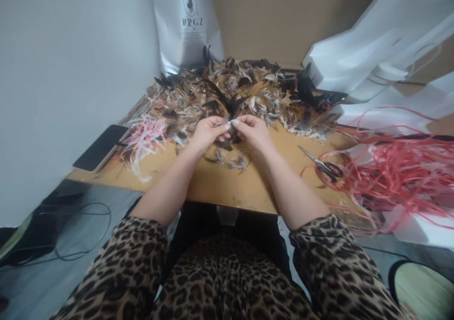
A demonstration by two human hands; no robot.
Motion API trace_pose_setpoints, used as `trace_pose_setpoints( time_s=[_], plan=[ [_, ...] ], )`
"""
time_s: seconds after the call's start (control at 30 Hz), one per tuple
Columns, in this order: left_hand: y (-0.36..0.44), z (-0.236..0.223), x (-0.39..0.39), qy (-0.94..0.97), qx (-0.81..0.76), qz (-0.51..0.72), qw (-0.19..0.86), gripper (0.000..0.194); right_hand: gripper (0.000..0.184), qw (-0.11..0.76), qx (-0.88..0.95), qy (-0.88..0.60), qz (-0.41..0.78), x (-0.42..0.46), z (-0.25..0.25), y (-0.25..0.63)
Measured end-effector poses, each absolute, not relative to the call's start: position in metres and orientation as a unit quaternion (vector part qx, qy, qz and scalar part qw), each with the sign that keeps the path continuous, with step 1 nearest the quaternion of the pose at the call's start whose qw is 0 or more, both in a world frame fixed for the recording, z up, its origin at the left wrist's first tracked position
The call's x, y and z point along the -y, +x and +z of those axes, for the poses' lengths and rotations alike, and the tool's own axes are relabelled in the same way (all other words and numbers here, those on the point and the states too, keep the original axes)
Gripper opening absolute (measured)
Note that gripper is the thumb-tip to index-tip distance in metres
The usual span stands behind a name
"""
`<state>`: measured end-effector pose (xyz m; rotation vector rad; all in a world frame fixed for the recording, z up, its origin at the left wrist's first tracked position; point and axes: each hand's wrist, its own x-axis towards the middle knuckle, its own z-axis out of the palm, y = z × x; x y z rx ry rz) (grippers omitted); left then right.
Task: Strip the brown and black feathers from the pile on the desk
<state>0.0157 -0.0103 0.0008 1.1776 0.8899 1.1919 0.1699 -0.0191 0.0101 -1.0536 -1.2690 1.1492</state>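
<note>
Our left hand (212, 133) and right hand (250, 129) pinch dark feathers (230, 104) at centre, grips closed. Our tan desk (248, 182) carries a feather heap; scissors (321, 163) lie right, a phone (101, 148) left. A grey wall (78, 50) fills the upper left.

A person wears a leopard-print top (227, 282) in tan and grey-brown — dark, irregular rosettes and blotches scattered across the front, the fabric loosely creased down the middle. Its loose left sleeve of the same spotted cloth (340, 263) and matching right sleeve (124, 263) end in gathered edges near the elbows, leaving both forearms bare. Below the top shows plain black clothing (198, 225) over the legs — its finer details lost in shadow.
</note>
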Motion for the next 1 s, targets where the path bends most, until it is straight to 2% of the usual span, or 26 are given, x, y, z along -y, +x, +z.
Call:
trace_pose_setpoints(
  time_s=[0.13,0.37,0.7,1.0],
  plan=[
    [0.017,0.001,0.013,0.530,-0.380,0.504,0.566,0.038,0.020,0.552,0.530,-0.430,0.479,0.017,0.008,0.170],
    [0.017,0.002,0.013,0.540,-0.386,0.501,0.555,0.040,0.017,0.525,0.574,-0.435,0.453,0.017,0.009,0.175],
    [0.013,0.002,0.011,0.558,-0.396,0.484,0.545,0.033,0.012,0.512,0.587,-0.458,0.428,0.017,0.012,0.176],
    [0.012,-0.006,0.010,0.418,-0.279,0.435,0.747,0.024,0.024,0.541,0.480,-0.338,0.602,0.019,0.008,0.166]
  ],
)
